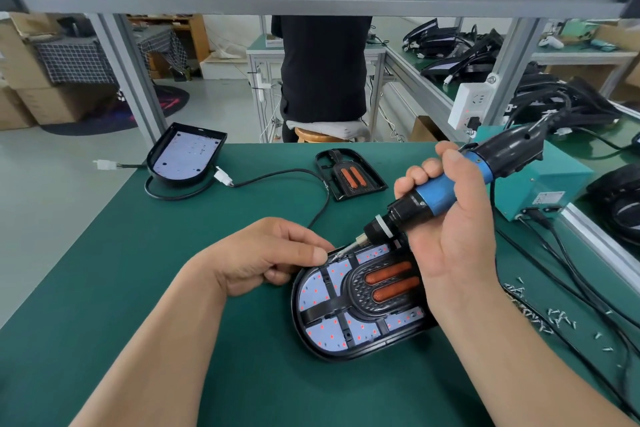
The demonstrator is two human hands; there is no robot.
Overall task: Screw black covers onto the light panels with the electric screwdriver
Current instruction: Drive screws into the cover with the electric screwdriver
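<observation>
Right hand (450,236) grips the electric screwdriver (440,191) tilted to the far edge of the black cover (360,289); left hand (266,253) pinches a screw (335,256) under the tip (barely visible), presumably steadying it.

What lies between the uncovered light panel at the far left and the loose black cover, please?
In the head view, a white connector and its black cable lie between the uncovered light panel and the loose black cover.
</observation>
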